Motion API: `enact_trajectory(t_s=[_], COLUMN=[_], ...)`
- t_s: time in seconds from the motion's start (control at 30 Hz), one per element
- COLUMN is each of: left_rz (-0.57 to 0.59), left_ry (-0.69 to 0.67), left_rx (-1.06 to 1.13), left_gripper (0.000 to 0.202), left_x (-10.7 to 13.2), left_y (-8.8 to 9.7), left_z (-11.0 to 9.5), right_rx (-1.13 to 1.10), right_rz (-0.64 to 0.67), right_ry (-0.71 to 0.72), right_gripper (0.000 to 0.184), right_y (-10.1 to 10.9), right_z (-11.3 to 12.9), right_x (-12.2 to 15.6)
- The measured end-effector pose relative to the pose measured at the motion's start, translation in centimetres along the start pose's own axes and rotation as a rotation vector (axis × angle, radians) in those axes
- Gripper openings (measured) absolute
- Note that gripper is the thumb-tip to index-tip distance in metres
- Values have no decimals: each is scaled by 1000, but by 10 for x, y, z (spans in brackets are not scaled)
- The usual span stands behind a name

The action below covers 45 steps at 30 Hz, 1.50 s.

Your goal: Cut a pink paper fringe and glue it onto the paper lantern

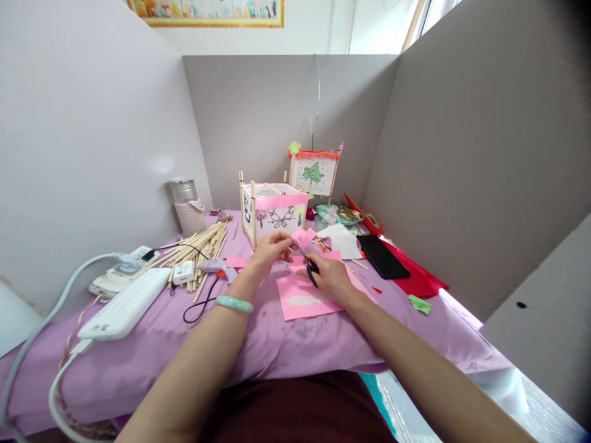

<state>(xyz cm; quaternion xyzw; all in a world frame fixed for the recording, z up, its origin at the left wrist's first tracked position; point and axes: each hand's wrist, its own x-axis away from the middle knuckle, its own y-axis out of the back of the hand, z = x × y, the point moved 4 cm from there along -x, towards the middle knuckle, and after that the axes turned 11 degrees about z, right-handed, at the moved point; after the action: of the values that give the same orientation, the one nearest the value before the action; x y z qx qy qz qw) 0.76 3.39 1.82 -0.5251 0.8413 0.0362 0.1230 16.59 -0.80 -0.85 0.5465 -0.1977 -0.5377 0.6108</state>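
Pinched between the fingers of my left hand [273, 251] is a small piece of pink paper [303, 237]. My right hand [329, 274] grips black-handled scissors [313, 267], whose blades point up and left toward that paper. Beneath my hands lies a pink sheet [290, 303] with a pale cut-out shape in it. Just behind stands a square lantern frame [280, 215] of wooden sticks, with drawn white panels and a pink fringe along its top. Fine contact between blades and paper is too small to make out.
Wooden sticks [207, 243], a glue gun [216, 266], a white power bank [124, 304] with cables and a covered cup [185, 206] are at the left. A black phone [383, 256] and red cloth [418, 271] lie right. Another lantern [314, 174] hangs behind.
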Motion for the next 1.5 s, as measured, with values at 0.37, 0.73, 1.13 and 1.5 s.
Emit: enact_trajectory(t_s=[0.37,0.73,1.13,1.5], left_rz=[15,21,29,22], left_ry=[-19,-8,-15,1], left_rx=[-17,-9,-11,-14], left_gripper=[18,21,16,14], left_x=[1,0,0,2], left_y=[-3,-3,-3,-5], left_z=[-2,2,1,-1], right_rx=[15,36,41,7], right_rz=[4,0,-3,-3], right_ry=[6,2,-9,-15], right_gripper=[34,33,31,30], right_y=[1,-2,-1,0], right_z=[3,1,1,2], right_x=[1,0,0,0])
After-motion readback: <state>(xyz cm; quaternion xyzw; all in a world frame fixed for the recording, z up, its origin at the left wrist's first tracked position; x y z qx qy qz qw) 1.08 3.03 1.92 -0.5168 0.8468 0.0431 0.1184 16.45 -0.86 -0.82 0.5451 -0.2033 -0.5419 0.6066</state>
